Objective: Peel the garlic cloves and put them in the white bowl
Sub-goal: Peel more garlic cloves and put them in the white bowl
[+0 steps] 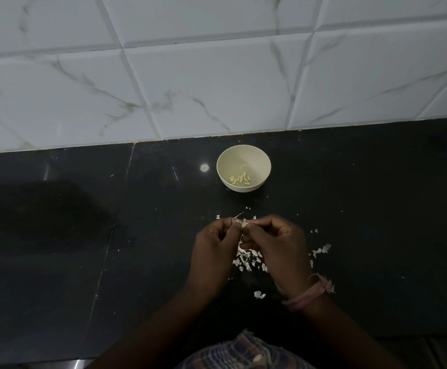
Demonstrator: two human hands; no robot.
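Right now both hands meet over the dark counter (57, 262), fingers curled and pinching one garlic clove (244, 223) between them. The left hand (214, 243) seems to steady it while the right hand (278, 241) works at the papery skin, a strip of which hangs down between the thumbs. The white bowl (243, 155) stands at twelve o'clock from the hands, well apart, close to the tiled wall (217, 75), with several peeled cloves (240, 179) already lying in its bottom. Loose peels (246, 259) are scattered on the counter under the hands and out toward three o'clock. To do this well, I would keep a firm hold on the clove's ends, lift the skin with a thumbnail and draw it off lengthwise, and check no flake clings before carrying the clove over the bowl's rim.
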